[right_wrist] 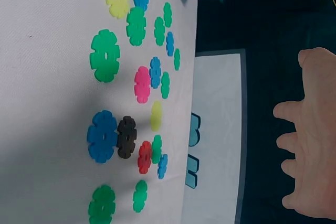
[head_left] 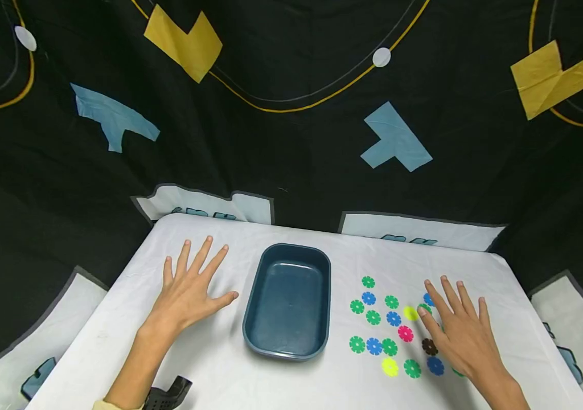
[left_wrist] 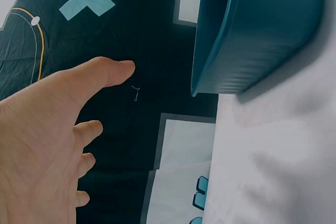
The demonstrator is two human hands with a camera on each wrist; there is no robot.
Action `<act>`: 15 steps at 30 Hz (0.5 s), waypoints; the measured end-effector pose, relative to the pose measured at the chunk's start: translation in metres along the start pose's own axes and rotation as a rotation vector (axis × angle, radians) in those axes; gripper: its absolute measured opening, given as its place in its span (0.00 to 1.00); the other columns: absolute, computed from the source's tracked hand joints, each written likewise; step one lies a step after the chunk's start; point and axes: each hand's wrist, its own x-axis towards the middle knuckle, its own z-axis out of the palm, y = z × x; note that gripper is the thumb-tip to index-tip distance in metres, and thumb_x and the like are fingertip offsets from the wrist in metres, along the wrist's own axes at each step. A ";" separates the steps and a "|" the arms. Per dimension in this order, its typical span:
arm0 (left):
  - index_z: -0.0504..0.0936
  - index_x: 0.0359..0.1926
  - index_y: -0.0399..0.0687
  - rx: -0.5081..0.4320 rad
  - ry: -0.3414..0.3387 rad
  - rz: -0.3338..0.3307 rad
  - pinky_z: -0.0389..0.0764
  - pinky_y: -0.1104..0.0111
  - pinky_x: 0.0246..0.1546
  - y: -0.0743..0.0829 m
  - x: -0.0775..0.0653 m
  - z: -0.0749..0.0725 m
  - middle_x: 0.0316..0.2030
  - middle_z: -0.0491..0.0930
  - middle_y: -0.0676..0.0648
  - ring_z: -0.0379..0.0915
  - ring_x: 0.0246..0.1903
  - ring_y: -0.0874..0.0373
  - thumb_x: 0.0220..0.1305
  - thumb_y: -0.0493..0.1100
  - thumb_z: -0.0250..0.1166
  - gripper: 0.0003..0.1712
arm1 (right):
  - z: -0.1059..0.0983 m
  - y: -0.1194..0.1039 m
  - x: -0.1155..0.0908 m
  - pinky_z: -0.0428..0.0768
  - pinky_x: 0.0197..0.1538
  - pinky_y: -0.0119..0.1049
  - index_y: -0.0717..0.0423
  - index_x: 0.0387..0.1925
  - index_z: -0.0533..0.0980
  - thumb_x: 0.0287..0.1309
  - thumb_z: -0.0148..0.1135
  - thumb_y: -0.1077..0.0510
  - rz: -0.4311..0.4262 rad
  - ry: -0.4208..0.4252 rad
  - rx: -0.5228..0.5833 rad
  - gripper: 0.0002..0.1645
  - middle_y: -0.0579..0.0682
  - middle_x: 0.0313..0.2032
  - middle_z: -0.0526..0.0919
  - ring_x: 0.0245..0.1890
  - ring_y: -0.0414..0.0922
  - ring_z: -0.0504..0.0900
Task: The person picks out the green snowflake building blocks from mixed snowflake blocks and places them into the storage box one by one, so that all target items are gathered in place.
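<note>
My left hand (head_left: 186,296) hovers with spread fingers to the left of a dark blue plastic tub (head_left: 287,302), holding nothing. In the left wrist view its thumb (left_wrist: 107,72) points toward the tub's side (left_wrist: 262,40), with a gap between. On the right, my right hand (head_left: 463,336) is held over the edge of a scatter of flat notched plastic discs, fingers spread and holding nothing. The discs include a pink one (head_left: 405,333), a black one (right_wrist: 126,137), a red one (right_wrist: 144,157), and several green, blue and yellow ones. My right hand hides some of them in the head view.
A white cloth covers the table (head_left: 209,381). Behind it hangs a black curtain (head_left: 271,154) with yellow and blue patches. A black strap device (head_left: 168,393) sits at my left wrist.
</note>
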 end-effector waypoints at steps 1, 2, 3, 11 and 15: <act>0.58 0.77 0.54 -0.003 -0.002 -0.001 0.35 0.30 0.62 0.000 0.000 0.000 0.78 0.45 0.40 0.30 0.74 0.32 0.55 0.66 0.68 0.54 | 0.000 0.000 0.000 0.26 0.67 0.65 0.57 0.75 0.60 0.72 0.44 0.36 0.003 0.000 -0.001 0.41 0.68 0.73 0.53 0.73 0.69 0.41; 0.58 0.77 0.54 -0.004 -0.004 -0.001 0.35 0.30 0.62 0.000 0.000 0.000 0.78 0.44 0.40 0.30 0.74 0.31 0.55 0.67 0.68 0.54 | 0.000 0.000 -0.001 0.25 0.67 0.64 0.57 0.75 0.60 0.72 0.44 0.36 0.005 0.000 -0.001 0.41 0.68 0.73 0.53 0.73 0.68 0.41; 0.58 0.77 0.54 -0.007 -0.006 -0.001 0.35 0.30 0.62 0.000 0.000 0.000 0.78 0.44 0.40 0.30 0.74 0.32 0.55 0.66 0.68 0.54 | 0.000 0.000 -0.002 0.25 0.67 0.64 0.57 0.75 0.60 0.72 0.44 0.36 0.008 0.000 -0.001 0.41 0.68 0.73 0.53 0.73 0.68 0.41; 0.57 0.78 0.54 -0.021 -0.021 -0.014 0.33 0.30 0.62 -0.002 -0.002 0.000 0.78 0.44 0.39 0.30 0.74 0.31 0.55 0.66 0.68 0.54 | 0.002 0.002 -0.006 0.25 0.66 0.65 0.59 0.74 0.60 0.71 0.43 0.34 0.045 -0.012 0.006 0.43 0.70 0.73 0.53 0.73 0.69 0.41; 0.57 0.78 0.53 -0.057 -0.046 -0.013 0.35 0.30 0.62 -0.001 0.000 0.001 0.77 0.45 0.38 0.32 0.73 0.30 0.57 0.65 0.68 0.53 | 0.003 0.005 -0.009 0.27 0.66 0.67 0.60 0.73 0.62 0.71 0.46 0.34 0.057 -0.023 0.029 0.43 0.71 0.72 0.54 0.73 0.70 0.42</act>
